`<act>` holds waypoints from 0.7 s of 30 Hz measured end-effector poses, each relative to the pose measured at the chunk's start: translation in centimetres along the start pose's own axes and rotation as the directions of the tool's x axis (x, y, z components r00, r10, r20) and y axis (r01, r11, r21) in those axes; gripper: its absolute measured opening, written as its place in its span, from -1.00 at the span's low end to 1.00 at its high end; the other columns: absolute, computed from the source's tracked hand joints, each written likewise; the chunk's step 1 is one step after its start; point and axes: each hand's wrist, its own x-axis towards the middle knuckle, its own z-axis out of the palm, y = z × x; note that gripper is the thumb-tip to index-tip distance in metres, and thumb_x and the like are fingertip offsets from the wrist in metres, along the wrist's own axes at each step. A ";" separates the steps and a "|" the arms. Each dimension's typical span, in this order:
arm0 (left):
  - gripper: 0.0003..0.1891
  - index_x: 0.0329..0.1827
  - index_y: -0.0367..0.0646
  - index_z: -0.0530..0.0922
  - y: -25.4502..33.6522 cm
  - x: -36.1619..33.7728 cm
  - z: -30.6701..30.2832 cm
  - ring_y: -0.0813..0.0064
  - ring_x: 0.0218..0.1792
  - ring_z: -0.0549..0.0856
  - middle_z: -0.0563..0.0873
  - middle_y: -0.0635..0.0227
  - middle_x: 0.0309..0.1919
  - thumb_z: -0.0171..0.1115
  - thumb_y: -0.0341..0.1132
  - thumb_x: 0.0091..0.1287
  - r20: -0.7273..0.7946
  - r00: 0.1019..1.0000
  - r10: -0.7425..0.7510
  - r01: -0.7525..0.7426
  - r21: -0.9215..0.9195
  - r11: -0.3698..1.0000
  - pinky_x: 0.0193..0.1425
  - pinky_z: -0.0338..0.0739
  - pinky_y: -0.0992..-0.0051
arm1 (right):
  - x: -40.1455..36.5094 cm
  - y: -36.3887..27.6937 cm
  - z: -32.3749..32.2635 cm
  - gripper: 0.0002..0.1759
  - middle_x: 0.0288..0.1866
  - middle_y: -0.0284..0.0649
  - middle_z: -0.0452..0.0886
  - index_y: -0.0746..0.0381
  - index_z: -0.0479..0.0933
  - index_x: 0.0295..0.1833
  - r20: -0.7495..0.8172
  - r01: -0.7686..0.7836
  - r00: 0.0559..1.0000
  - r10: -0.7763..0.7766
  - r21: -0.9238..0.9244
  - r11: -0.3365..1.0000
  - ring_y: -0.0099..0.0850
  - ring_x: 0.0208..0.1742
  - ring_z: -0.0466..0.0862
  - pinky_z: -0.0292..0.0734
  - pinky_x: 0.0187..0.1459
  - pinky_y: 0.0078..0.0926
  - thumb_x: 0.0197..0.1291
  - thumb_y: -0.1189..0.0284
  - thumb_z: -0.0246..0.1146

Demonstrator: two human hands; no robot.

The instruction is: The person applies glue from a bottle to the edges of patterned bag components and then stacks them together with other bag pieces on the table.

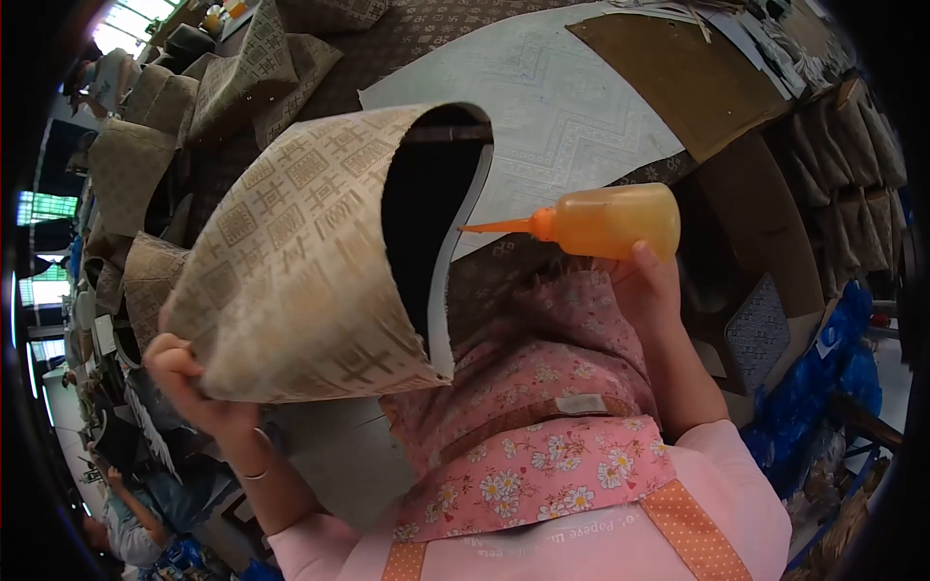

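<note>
My left hand (pixel 194 382) grips the lower left end of a beige patterned fabric panel (pixel 310 252), curled into a wide open tube with a dark inside and a pale edge strip facing right. In my right hand (pixel 647 286) is a squeeze bottle (pixel 620 221) of yellowish liquid, lying nearly level. Its long orange nozzle points left, the tip right at the pale edge of the panel. Most of my right fingers are hidden behind the bottle.
Behind the panel lies a white embossed sheet (pixel 542 87) beside a brown board (pixel 678 77). More patterned pieces (pixel 242 77) are heaped at upper left. Folded brown pieces (pixel 843 184) and blue plastic bags (pixel 814 378) stand at right. Another person (pixel 136 523) is at lower left.
</note>
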 end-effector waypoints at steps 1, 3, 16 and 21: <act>-0.47 -0.38 -0.10 0.18 0.1 -1.6 1.1 0.15 0.09 0.46 0.28 0.32 -0.27 0.49 -0.22 -0.06 0.115 0.993 0.021 -0.038 0.146 0.989 0.14 0.30 0.27 | 0.2 -0.2 -0.9 -0.40 0.06 -0.20 0.44 0.25 0.23 0.23 0.001 0.001 1.000 -0.001 0.000 1.000 -0.38 0.08 0.50 0.40 0.13 -0.39 0.17 0.26 0.28; -0.51 -0.41 -0.12 0.18 -0.9 -5.3 3.3 0.01 0.18 0.40 0.25 0.28 -0.25 0.46 -0.29 -0.04 0.243 0.970 0.023 -0.091 0.274 0.957 0.19 0.28 0.16 | 0.7 -0.1 -2.7 -0.38 0.06 -0.21 0.44 0.25 0.22 0.22 -0.024 0.067 0.997 -0.072 -0.170 0.983 -0.41 0.05 0.50 0.40 0.12 -0.45 0.13 0.30 0.33; -0.60 -0.50 -0.14 0.18 -1.8 -10.0 5.0 -0.07 0.23 0.33 0.17 0.29 -0.29 0.36 -0.47 -0.05 0.211 0.975 -0.064 -0.001 0.291 0.957 0.26 0.24 0.06 | 3.5 -0.1 -2.9 -0.29 -0.01 -0.30 0.43 0.25 0.21 0.16 -0.125 0.287 0.888 -0.443 -0.602 0.745 -0.53 0.01 0.46 0.38 0.07 -0.58 0.00 0.29 0.47; -0.61 -0.50 -0.13 0.18 -1.3 -10.0 5.1 -0.05 0.22 0.33 0.18 0.30 -0.28 0.34 -0.49 -0.05 0.209 0.976 -0.067 0.002 0.297 0.955 0.26 0.24 0.07 | 4.7 0.1 -3.5 -0.48 -0.04 -0.29 0.46 0.23 0.26 0.11 -0.197 0.198 0.926 -0.323 -0.477 0.857 -0.54 -0.03 0.50 0.47 -0.04 -0.58 0.14 0.35 0.36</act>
